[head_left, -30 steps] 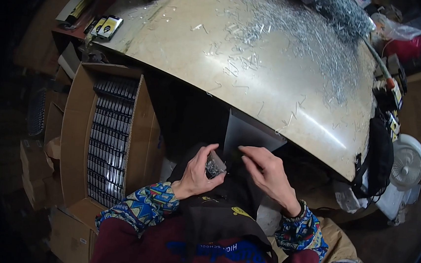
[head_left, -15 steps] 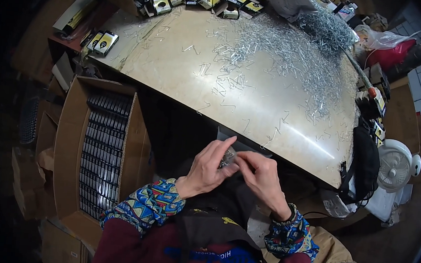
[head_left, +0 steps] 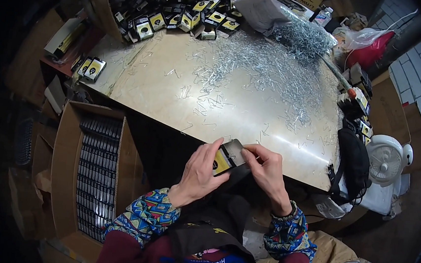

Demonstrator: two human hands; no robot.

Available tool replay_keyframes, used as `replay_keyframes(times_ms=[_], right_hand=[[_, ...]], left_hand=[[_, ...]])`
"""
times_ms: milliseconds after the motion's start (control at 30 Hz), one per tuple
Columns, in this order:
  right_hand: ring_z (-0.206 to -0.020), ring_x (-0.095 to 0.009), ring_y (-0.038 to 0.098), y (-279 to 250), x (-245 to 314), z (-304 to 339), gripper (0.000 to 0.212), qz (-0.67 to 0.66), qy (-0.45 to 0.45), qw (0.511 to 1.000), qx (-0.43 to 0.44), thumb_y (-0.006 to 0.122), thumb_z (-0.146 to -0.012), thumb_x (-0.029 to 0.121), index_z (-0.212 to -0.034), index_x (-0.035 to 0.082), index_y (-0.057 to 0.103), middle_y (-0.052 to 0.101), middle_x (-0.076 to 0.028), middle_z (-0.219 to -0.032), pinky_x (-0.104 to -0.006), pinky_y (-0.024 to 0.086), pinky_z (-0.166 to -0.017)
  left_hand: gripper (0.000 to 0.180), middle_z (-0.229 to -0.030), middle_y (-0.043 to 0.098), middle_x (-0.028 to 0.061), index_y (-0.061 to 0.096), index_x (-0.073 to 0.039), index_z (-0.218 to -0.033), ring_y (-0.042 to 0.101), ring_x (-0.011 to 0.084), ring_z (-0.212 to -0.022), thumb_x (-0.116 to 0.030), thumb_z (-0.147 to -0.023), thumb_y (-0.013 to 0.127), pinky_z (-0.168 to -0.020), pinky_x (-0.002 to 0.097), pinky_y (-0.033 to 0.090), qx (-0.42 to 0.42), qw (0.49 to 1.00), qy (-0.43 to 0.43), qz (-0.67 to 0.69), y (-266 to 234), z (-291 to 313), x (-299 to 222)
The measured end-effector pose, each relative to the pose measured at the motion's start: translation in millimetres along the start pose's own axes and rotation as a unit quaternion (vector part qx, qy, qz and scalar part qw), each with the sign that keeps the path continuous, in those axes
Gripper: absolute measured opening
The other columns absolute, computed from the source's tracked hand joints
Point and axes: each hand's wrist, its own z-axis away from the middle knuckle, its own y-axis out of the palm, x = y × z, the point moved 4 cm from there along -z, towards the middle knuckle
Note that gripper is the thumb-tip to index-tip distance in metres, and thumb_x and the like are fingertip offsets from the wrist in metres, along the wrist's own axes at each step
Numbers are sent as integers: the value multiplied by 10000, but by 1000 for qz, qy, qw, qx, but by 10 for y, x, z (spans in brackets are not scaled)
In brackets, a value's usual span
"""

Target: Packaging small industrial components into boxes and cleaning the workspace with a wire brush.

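My left hand (head_left: pixel 198 172) is wrapped round a small black and yellow cardboard box (head_left: pixel 219 164) just off the table's front edge. The grey inner side of the box's raised flap (head_left: pixel 234 149) faces up, and a few thin wire pieces seem to show at its opening. With thumb and forefinger pressed together, my right hand (head_left: pixel 267 171) pinches the flap's right edge. Beyond both hands, many loose bent wire pieces (head_left: pixel 270 69) lie strewn over the table (head_left: pixel 159 95), thickest toward the far right.
At the far left is a heap of small black and yellow boxes (head_left: pixel 187 21); two more boxes (head_left: pixel 94 69) stand at the left corner. A large carton (head_left: pixel 64 169) with rows of packed boxes is at my left. A white fan (head_left: pixel 385 162) and black bag (head_left: pixel 353 165) are at the right.
The small box has come up into view between my hands, its flap now showing. My right hand has shifted from close against the left hand to the flap's edge. The view has tilted slightly.
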Motion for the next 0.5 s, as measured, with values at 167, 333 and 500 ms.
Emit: replay_keyframes(times_ms=[167, 333, 500], right_hand=[[-874, -175, 629, 7, 17, 61, 167, -23, -132, 984, -113, 683, -845, 47, -1004, -3, 674, 650, -123, -1105, -270, 506, -683], [-1049, -344, 583, 232, 209, 108, 257, 160, -291, 942, -43, 751, -751, 49, -998, 27, 685, 584, -201, -1224, -377, 527, -802], [-1064, -345, 587, 175, 73, 178, 319, 61, -243, 963, -99, 773, -743, 41, -1053, 33, 697, 563, -224, -1257, -357, 536, -794]], left_hand=[[763, -1105, 551, 198, 383, -4, -1334, 599, 375, -981, -158, -706, 789, -810, 416, 513, -16, 996, -72, 43, 24, -9, 37], [721, -1101, 562, 181, 403, -49, -1310, 634, 376, -933, -149, -715, 798, -763, 410, 544, -90, 995, -17, 37, -60, -62, -67], [705, -1101, 565, 171, 419, -85, -1296, 652, 357, -894, -145, -710, 804, -713, 390, 558, -93, 994, 14, 48, -130, -94, -75]])
